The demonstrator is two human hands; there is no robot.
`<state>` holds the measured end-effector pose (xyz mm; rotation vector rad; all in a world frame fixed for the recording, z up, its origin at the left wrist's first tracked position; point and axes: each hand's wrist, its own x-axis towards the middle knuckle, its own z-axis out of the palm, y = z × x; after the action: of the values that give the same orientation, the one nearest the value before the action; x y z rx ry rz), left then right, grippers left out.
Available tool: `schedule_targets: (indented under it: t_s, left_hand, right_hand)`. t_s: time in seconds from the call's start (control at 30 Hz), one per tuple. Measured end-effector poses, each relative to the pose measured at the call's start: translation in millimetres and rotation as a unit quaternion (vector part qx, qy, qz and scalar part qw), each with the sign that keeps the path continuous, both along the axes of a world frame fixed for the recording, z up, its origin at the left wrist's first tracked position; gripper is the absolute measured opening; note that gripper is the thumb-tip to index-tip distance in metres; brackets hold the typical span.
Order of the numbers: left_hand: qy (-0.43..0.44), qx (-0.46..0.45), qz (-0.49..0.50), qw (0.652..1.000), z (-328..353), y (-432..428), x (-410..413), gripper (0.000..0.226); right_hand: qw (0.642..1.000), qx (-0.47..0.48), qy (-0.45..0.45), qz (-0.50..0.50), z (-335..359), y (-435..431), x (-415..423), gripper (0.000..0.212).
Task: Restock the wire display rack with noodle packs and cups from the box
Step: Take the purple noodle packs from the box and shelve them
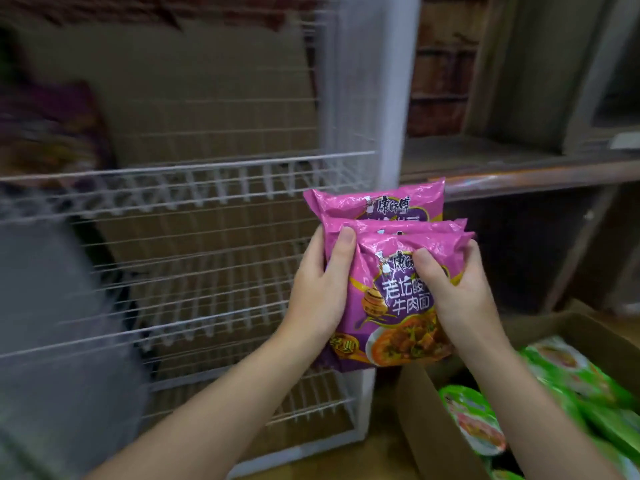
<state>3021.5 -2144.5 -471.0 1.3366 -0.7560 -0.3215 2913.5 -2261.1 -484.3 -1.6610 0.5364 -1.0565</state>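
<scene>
I hold a small stack of purple noodle packs upright in front of the white wire display rack. My left hand grips the stack's left edge, thumb on the front pack. My right hand grips its right edge, thumb pressed on the front. The stack is level with the rack's right post, between its upper and middle baskets. A blurred purple pack lies in the upper basket at far left. The cardboard box sits at lower right with green noodle cups and green packs inside.
Brown cardboard sheets line the back of the rack. A wooden shelf unit stands to the right of the rack, behind the box. A grey blurred shape fills the lower left. The floor is wood.
</scene>
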Motion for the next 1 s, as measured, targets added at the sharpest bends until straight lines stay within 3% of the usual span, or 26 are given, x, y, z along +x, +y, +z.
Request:
schedule_targets:
  t_s: [0.2,0.67,0.8,0.93,1.0]
  left_hand:
    - [-0.02,-0.013,0.091,0.996,28.7,84.9,30.9,0.036]
    - [-0.045,-0.05,0.196,0.978,34.0,206.3,104.0,0.041]
    - [-0.066,-0.065,0.184,0.979,59.2,221.5,121.9,0.042]
    - [-0.087,0.007,0.146,0.985,94.6,223.8,158.7,0.055]
    - [-0.102,0.003,0.116,0.988,106.3,231.5,176.7,0.041]
  right_hand:
    - [0.992,-0.011,-0.013,0.122,30.0,65.3,53.9,0.051]
    - [0.976,-0.058,-0.026,0.208,36.1,169.0,158.3,0.05]
    - [0.974,-0.078,-0.04,0.21,67.0,180.3,174.1,0.048]
    - [0.978,-0.085,-0.042,0.184,103.2,183.0,189.8,0.05]
    - [0.983,-0.067,-0.009,0.17,117.4,182.0,194.9,0.058]
